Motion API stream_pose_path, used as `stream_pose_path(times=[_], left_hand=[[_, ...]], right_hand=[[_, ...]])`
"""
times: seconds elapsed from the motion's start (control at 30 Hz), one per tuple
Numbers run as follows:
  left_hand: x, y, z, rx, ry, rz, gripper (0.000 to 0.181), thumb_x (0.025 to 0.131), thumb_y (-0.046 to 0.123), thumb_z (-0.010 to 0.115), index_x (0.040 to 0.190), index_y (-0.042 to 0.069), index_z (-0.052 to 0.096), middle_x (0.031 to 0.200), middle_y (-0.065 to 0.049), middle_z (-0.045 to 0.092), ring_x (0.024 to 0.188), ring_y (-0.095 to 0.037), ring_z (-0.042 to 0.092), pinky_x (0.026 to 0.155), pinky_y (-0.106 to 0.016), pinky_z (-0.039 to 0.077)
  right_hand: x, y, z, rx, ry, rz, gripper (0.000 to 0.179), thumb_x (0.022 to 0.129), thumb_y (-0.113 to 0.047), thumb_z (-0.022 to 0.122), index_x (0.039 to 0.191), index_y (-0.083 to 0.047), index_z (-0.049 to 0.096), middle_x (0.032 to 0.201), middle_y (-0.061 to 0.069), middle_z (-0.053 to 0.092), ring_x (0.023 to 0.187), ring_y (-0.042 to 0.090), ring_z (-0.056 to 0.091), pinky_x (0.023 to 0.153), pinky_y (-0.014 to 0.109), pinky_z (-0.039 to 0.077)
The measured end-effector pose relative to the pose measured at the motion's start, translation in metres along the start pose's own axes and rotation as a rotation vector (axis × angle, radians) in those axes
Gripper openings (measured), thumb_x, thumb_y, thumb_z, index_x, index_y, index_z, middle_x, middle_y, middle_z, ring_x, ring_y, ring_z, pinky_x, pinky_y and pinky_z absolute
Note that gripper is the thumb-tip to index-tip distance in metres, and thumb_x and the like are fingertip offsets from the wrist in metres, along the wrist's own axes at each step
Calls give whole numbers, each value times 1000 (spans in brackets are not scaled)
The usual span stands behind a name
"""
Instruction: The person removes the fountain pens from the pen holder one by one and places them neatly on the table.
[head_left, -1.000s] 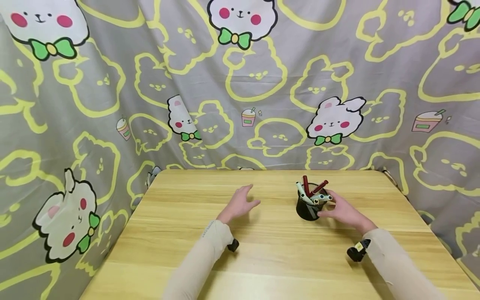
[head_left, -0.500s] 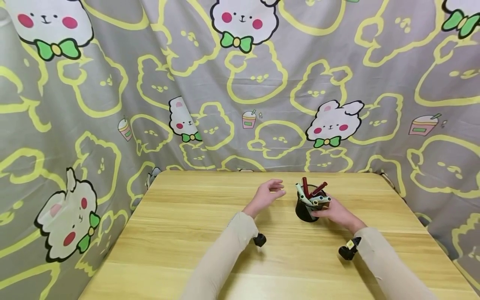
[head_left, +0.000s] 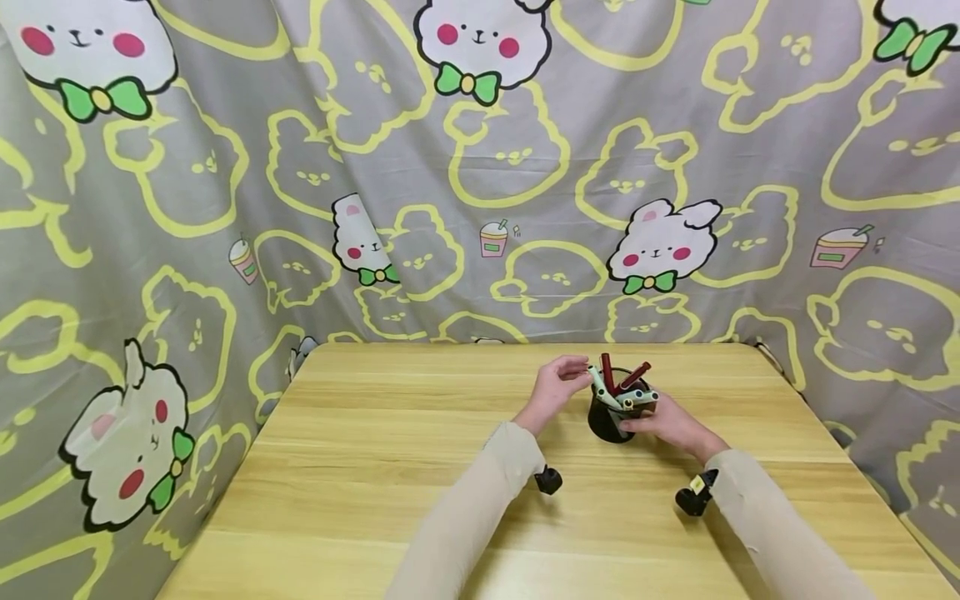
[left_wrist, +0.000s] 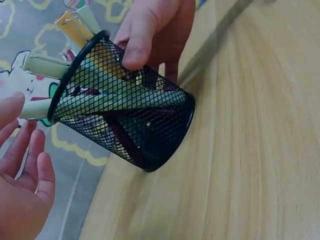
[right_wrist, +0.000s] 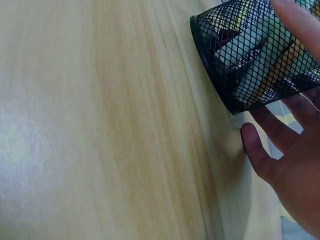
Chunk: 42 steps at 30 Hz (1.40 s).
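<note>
A black mesh pen cup [head_left: 604,425] stands on the wooden table, holding several pens with pale green, dark red and orange parts. My right hand [head_left: 675,428] grips the cup's right side. Its thumb lies against the mesh in the left wrist view, and other fingers show behind the cup in the right wrist view. My left hand [head_left: 557,390] is at the cup's left rim, fingertips beside a pale green pen [head_left: 599,382]. In the left wrist view, the left thumb and fingers, mostly extended, lie around a pale green pen end [left_wrist: 36,109]. Two dark red pens [head_left: 606,368] stick up at the back.
The light wooden table [head_left: 390,450] extends to the left and in front of the cup. A grey curtain [head_left: 420,167] with cartoon animals hangs behind the table and along its sides. Small black cameras [head_left: 549,480] sit at both wrists.
My left hand has moved right across the table to the cup's rim. My right hand has settled closer around the cup, its thumb further across the front. The cup has hardly moved.
</note>
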<state>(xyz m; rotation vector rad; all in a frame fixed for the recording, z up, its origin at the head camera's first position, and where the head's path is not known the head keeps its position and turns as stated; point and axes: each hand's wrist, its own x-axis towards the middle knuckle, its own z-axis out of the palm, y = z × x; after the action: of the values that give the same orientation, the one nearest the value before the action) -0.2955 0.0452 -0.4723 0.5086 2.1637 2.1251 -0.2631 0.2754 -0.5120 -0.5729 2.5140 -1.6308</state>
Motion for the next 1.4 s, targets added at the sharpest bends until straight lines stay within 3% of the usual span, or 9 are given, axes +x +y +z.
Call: stream_pose_path(times=[0.13,0.5,0.67,0.87,1.2,1.3,1.4], left_hand=[[0,-3,4,19,9,20,30,83,2,71,112,-2,65,102,-10,68,88,-12,63,75,-22,51],[2,-11,10,36,71,23,24,81,1,73,104,1,68,94,-5,69,84,-10,62,71,-22,52],[4,-8,11,3,83,34,24,82,1,72,105,0,67,95,-9,68,82,-9,61,73,-22,52],[7,-1,9,-21,85,72,24,84,2,70,107,-2,65,92,-3,67,81,-7,61,75,-22,51],[15,17,-5,-107,146,134,23,83,-1,70,105,-6,64,91,-8,67,80,-9,62,75,-25,53],[15,26,-11,-132,160,144,23,83,-3,70,104,-8,64,93,-13,66,79,-9,62,75,-26,53],[9,45,-17,-147,178,160,23,82,-5,69,104,-10,63,93,-16,66,78,-9,61,76,-26,53]], right_hand=[[-1,0,0,12,-18,-3,63,77,-12,79,129,6,48,123,23,56,102,14,59,85,24,47],[1,2,3,-16,-24,-3,63,77,-16,80,130,2,51,124,19,57,104,15,59,88,24,45],[1,1,2,-10,-19,-18,62,77,-13,79,129,4,50,123,21,58,103,14,59,86,24,46],[0,0,0,-23,-6,-34,62,77,-13,79,128,5,49,123,22,57,103,12,58,86,24,46],[1,0,-1,-33,-2,-19,56,77,-15,79,125,1,55,125,20,56,107,12,55,89,24,43],[0,1,-1,-44,3,-12,55,77,-14,79,124,2,56,125,20,56,108,15,55,89,24,43],[-1,2,-2,-53,10,-5,55,77,-14,79,124,2,55,125,19,57,108,17,55,88,24,43]])
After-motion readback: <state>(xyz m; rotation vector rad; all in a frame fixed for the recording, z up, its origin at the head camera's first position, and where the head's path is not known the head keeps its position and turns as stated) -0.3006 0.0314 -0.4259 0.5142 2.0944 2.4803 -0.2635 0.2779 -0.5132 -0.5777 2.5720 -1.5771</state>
